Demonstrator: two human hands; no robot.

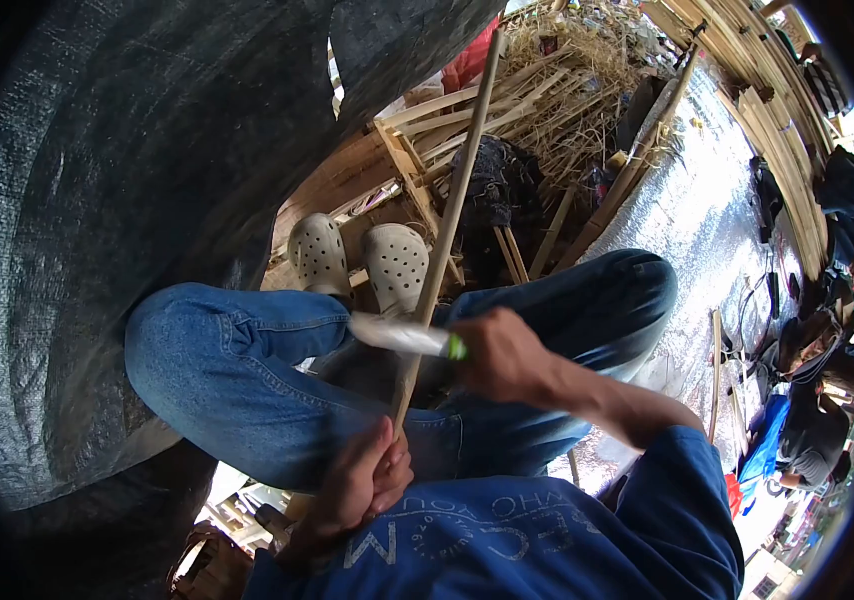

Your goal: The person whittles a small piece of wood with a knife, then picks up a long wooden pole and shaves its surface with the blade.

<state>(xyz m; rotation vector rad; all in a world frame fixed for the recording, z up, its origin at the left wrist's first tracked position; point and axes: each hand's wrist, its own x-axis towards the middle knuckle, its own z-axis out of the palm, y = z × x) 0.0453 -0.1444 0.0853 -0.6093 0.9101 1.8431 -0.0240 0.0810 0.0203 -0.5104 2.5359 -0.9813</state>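
My left hand (365, 478) is closed around the lower end of a long, thin wooden stick (460, 180), close to my shirt. From there the stick slants up and away between my bent knees. In my closed right hand (505, 358) is a knife (403, 336) with a bright green part by the grip. Its pale blade, smeared by motion, points left and crosses over the stick in this view. Blue jeans (237, 385) cover my folded legs under both hands. A pair of beige clogs (397, 262) stands just beyond my shins.
A dark tarp (77, 250) hangs along the left. Ahead lie wooden strips (437, 110) and a heap of straw-like shavings (587, 110). A silver foil sheet (697, 215) covers the ground at right, with more long strips (787, 160). Other people (817, 430) sit at the far right.
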